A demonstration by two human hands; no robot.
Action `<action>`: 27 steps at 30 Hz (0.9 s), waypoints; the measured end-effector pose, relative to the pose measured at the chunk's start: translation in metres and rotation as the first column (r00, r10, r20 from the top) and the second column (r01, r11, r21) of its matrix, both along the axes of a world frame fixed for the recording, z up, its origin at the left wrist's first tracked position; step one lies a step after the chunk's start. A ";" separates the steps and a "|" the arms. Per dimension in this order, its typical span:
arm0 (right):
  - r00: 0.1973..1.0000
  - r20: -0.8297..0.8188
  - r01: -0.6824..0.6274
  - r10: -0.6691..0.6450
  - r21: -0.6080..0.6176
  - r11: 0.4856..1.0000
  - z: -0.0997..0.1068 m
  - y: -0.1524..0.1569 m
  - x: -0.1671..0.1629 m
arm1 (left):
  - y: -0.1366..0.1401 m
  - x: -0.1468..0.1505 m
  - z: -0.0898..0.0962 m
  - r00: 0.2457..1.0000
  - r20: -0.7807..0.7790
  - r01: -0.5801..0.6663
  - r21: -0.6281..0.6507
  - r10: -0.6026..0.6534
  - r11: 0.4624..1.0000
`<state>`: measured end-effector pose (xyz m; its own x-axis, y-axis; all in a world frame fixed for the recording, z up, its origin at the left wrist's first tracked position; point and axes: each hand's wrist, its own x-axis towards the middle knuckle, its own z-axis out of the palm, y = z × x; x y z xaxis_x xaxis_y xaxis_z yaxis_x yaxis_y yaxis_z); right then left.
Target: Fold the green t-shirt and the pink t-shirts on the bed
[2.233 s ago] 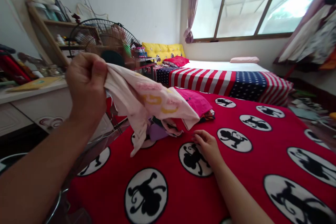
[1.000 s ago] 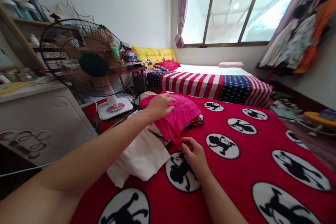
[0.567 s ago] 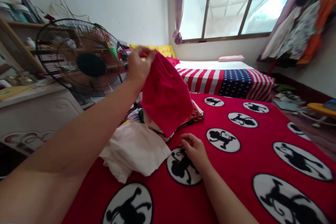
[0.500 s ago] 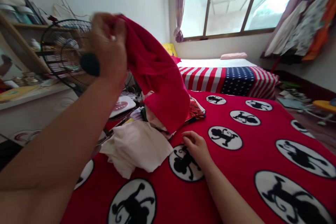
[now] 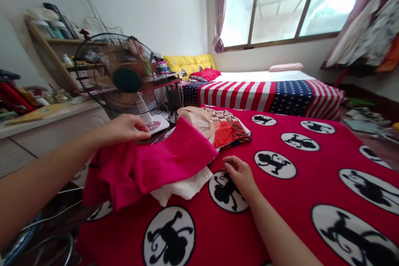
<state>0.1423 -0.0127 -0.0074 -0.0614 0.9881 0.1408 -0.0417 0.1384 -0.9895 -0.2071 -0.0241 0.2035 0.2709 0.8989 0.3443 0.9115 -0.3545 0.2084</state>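
My left hand (image 5: pixel 126 128) hovers just over the left part of a bright pink garment (image 5: pixel 174 158), its thumb and finger apart; any contact with the cloth is hard to make out. The garment lies bunched on the left and flatter on the right, covering most of a white cloth (image 5: pixel 187 186). My right hand (image 5: pixel 241 176) rests on the red blanket (image 5: pixel 249 228) with monkey circles, fingers loosely bent and holding nothing. Just beyond the pink garment is a pile of folded clothes (image 5: pixel 226 131), beige, checked and orange-red.
A standing fan (image 5: pixel 127 80) is at the left beside a white cabinet (image 5: pixel 18 129) and a wooden shelf (image 5: pixel 56 41). Farther back stands a bed with a striped, starred cover (image 5: pixel 237 93) and yellow pillows (image 5: pixel 187 64). Clothes (image 5: pixel 370 29) hang at the right.
My left hand has come down from its raised position, and the pink garment that hung from it now lies across the white cloth. My right hand has stayed in place. The view has turned left.
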 end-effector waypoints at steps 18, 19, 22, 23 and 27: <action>1.000 -0.008 -0.010 0.010 -0.001 1.000 -0.005 0.005 0.003 | 0.135 0.191 -0.032 0.968 0.252 -0.019 0.126 -0.014 0.992; 1.000 -0.002 -0.009 0.009 0.005 1.000 -0.005 0.005 0.003 | 0.128 0.182 -0.008 0.947 0.320 -0.078 0.211 0.007 0.974; 1.000 0.018 -0.008 0.008 0.023 1.000 -0.004 0.004 0.003 | 0.098 0.144 0.053 0.877 0.480 -0.253 0.475 -0.007 0.843; 1.000 0.020 -0.008 0.008 0.027 1.000 -0.004 0.004 0.003 | 0.086 0.129 0.065 0.835 0.540 -0.326 0.641 -0.106 0.695; 1.000 0.006 -0.005 0.004 0.033 0.999 -0.005 0.003 0.003 | 0.037 0.073 0.070 0.977 0.211 -0.058 0.367 -0.022 0.928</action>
